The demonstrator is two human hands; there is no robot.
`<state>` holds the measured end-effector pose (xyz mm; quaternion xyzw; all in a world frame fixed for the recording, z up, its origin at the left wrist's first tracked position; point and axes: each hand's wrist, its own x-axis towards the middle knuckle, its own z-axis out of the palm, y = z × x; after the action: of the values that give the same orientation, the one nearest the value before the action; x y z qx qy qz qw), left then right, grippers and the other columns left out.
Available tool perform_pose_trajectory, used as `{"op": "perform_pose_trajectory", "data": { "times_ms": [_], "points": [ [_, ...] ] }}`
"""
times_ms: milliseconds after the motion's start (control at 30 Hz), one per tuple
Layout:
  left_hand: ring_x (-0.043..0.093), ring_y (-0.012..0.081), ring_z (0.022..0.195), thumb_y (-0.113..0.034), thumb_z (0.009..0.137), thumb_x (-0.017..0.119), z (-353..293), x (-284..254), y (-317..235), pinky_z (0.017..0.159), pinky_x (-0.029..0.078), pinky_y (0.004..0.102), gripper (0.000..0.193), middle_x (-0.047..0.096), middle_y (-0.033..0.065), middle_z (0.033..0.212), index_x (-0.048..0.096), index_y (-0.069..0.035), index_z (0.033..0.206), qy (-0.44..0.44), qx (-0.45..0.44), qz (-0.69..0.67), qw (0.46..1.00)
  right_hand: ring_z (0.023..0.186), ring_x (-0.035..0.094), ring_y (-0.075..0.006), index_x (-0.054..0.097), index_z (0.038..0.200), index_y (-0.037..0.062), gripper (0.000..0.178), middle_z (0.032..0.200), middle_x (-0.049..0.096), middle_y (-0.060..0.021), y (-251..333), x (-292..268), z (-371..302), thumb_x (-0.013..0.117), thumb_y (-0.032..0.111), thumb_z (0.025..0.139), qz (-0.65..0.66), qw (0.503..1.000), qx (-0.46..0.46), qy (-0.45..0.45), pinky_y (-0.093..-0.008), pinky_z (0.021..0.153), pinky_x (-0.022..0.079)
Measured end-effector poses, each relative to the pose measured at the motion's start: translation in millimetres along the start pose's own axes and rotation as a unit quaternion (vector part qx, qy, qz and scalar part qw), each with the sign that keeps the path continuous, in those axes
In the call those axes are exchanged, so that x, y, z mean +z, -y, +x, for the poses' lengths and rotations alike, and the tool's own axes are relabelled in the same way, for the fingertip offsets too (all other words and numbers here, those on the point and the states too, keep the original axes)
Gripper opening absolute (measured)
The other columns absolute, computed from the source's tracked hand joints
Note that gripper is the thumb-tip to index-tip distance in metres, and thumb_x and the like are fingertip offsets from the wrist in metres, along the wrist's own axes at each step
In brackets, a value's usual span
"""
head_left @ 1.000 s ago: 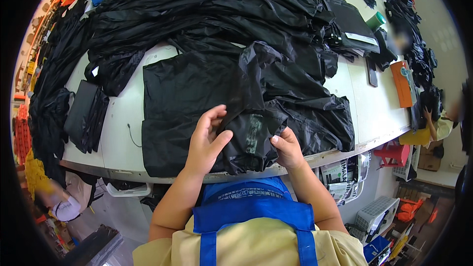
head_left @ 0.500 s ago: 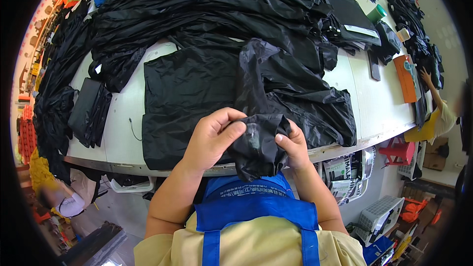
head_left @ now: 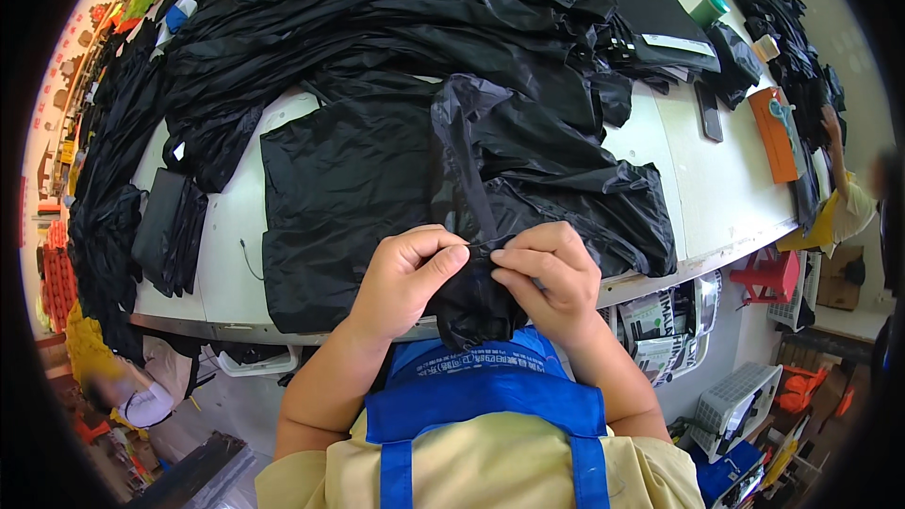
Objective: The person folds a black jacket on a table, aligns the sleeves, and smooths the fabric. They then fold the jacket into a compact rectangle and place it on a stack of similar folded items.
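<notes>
A black, shiny garment lies spread on the white table in front of me. A tube-like part of it, like a sleeve, runs toward me, its gathered end hanging over the table's edge. My left hand pinches the fabric of this end between thumb and forefinger. Just to the right, my right hand has thumb and fingertips closed at the same edge. A thin dark line of cloth or thread stretches between both pinches; I cannot tell which it is.
A large heap of black garments covers the table's far side. Folded black pieces lie left. On the right are a phone, an orange box with scissors and a green cup. Co-workers are at both sides; a red stool stands right.
My right hand has let go of the side of the opened cloth end and now pinches its edge near my left hand. The cloth end has dropped lower and closed up.
</notes>
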<state>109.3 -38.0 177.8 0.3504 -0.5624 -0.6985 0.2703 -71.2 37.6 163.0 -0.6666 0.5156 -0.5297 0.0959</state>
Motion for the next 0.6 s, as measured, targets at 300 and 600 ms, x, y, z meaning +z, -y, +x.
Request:
{"op": "perform_pose_trajectory", "data": {
  "times_ms": [300, 600],
  "points": [
    [0.048, 0.0109, 0.065, -0.009, 0.088, 0.066, 15, 21, -2, 0.060, 0.038, 0.0256, 0.015, 0.054, 0.0037, 0.071, 0.065, 0.005, 0.085, -0.013, 0.050, 0.109, 0.993, 0.072, 0.060, -0.0261, 0.062, 0.085, 0.0026, 0.024, 0.082, 0.061, -0.0086, -5, -13, 10, 0.074, -0.003, 0.066, -0.079, 0.997, -0.017, 0.010, -0.0342, 0.064, 0.048],
    [0.046, 0.0109, 0.064, -0.010, 0.089, 0.066, 25, 32, 1, 0.058, 0.037, 0.0259, 0.016, 0.053, 0.0028, 0.070, 0.065, 0.005, 0.085, -0.025, 0.029, 0.083, 0.996, 0.072, 0.061, -0.0225, 0.065, 0.088, 0.0029, 0.025, 0.085, 0.064, -0.0109, -18, -27, 0, 0.080, 0.002, 0.068, 0.043, 0.991, 0.128, -0.021, -0.0299, 0.061, 0.051]
  ]
}}
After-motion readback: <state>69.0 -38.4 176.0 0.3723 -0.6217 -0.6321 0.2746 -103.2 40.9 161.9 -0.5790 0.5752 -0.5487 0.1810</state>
